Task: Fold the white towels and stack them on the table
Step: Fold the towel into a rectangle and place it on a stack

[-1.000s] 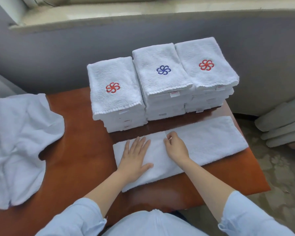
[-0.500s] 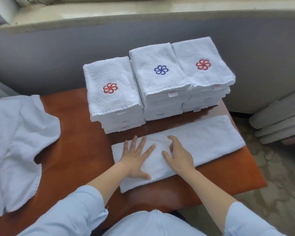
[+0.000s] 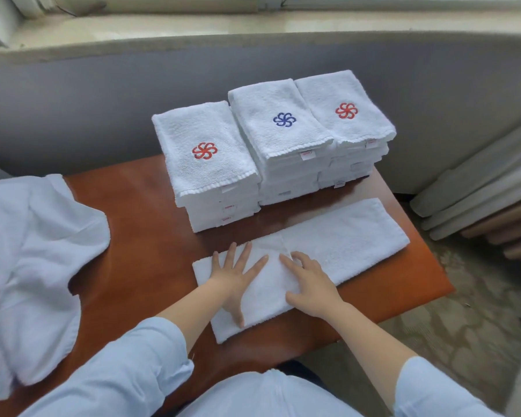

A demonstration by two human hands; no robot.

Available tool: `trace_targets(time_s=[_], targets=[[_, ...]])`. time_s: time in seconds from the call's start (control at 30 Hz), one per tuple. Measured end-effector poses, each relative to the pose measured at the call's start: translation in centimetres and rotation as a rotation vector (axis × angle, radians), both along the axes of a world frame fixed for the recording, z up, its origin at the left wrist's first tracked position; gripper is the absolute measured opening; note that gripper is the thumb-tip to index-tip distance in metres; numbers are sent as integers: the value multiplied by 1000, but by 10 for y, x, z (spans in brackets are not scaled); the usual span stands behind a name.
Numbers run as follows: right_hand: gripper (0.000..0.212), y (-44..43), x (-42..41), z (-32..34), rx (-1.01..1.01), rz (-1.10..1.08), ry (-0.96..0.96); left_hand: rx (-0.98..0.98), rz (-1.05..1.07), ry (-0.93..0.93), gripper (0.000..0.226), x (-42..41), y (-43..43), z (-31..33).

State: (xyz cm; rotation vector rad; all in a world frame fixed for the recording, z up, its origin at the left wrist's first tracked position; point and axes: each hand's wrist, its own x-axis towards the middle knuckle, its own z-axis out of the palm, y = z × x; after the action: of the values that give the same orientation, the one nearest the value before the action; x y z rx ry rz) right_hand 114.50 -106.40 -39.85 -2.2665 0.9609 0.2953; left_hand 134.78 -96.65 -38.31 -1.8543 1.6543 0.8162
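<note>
The left hand (image 3: 233, 275) lies flat with fingers spread on the left part of the long folded towel (image 3: 349, 236), and the right hand (image 3: 310, 284) rests beside it at the towel's middle, fingers loosely bent, gripping nothing. The towel lies on a brown table (image 3: 139, 236) just before three stacks (image 3: 280, 130) by a grey wall (image 3: 103, 100) under a sill (image 3: 193, 28). Its right end nears the table edge above the floor (image 3: 463, 311); bare wood separates it from the loose heap (image 3: 33, 251) at left.

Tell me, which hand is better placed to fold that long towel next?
Probably the right hand: the long free end of the towel lies on its side, while the left hand lies flat on the other end.
</note>
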Motion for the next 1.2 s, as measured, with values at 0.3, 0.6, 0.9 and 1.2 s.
trace_targets(time_s=[0.3,0.6,0.9,1.2], targets=[[83,59,5,10,-37,-69,65,-93,-33,43,104,13,44,8],[65,44,-30,35,-36,-474,-58,-345,-179,125,70,-8,-29,20],[64,-64,-81,42,-37,-764,-60,-369,-155,250,69,-61,-158,26],[67,-142,-110,15,2,-813,13,-387,-104,291,69,-108,-267,5]])
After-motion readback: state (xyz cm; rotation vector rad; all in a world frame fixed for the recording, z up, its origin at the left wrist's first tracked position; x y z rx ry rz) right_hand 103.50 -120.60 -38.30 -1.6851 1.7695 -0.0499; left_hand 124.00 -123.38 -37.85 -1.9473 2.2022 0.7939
